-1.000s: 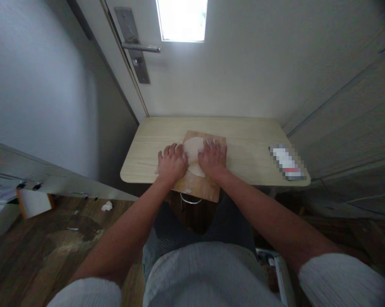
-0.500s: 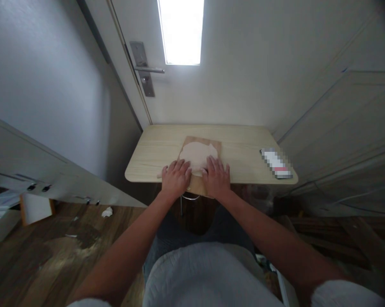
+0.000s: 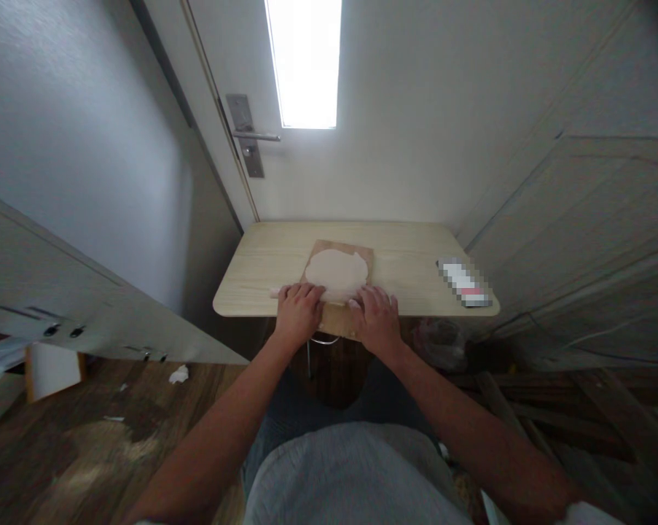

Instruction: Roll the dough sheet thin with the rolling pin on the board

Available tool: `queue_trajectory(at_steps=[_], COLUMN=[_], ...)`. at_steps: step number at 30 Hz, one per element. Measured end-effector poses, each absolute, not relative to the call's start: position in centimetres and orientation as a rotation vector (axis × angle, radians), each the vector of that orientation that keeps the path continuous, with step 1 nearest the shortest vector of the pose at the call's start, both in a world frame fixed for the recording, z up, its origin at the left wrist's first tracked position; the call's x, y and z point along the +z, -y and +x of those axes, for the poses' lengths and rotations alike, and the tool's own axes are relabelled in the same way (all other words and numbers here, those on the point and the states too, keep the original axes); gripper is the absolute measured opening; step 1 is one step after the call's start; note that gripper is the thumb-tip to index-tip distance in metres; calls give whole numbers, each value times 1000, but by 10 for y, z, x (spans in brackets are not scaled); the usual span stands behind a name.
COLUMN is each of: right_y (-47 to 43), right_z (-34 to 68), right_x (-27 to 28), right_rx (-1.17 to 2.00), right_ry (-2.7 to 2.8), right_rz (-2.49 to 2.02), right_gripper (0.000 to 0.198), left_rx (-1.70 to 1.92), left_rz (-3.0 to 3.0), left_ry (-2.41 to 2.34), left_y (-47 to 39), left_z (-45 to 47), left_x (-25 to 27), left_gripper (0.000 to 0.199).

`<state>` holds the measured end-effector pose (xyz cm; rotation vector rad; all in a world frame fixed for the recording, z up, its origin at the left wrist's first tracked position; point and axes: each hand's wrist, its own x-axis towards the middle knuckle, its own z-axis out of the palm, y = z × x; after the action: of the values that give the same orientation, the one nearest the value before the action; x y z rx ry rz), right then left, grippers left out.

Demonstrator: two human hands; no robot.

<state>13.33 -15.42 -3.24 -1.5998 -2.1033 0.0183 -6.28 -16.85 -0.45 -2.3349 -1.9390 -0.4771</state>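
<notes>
A flat sheet of pale dough (image 3: 337, 268) with an uneven edge lies on a brown wooden board (image 3: 340, 322). Across its near part runs a pale rolling pin (image 3: 275, 293), whose left end pokes out beyond my left hand (image 3: 298, 312). The fingers of that hand curl over the pin's left part. My right hand (image 3: 380, 318) bends over the right part, hiding that end. Between the hands, the pin is hard to tell from the dough in colour.
The board rests on a light wooden table (image 3: 410, 251) and juts past its near edge. A blurred-out phone (image 3: 464, 283) lies at the table's right. Behind stands a door with a metal handle (image 3: 257, 136). A clear plastic bag (image 3: 441, 343) is below the table.
Both hands have drawn back towards me with the rolling pin, and more of the dough's surface shows beyond the fingers. The view has shifted slightly.
</notes>
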Motion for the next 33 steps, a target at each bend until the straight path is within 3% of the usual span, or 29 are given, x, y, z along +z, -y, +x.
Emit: queue_trajectory(at_steps=[9, 24, 33], right_y=[75, 10, 10], right_z=[141, 119, 118], right_x=[-18, -18, -21], right_rx=[32, 115, 100], right_ry=[2078, 2230, 2262], right_rz=[-1750, -1844, -1873], right_gripper=[31, 52, 53], left_rx=[-494, -469, -494], left_rz=[-2407, -2427, -2160], left_ry=[1910, 2069, 2164], left_y=[128, 89, 48], left_z=[-40, -51, -53], left_x=[1, 1, 10], left_gripper=[33, 36, 39])
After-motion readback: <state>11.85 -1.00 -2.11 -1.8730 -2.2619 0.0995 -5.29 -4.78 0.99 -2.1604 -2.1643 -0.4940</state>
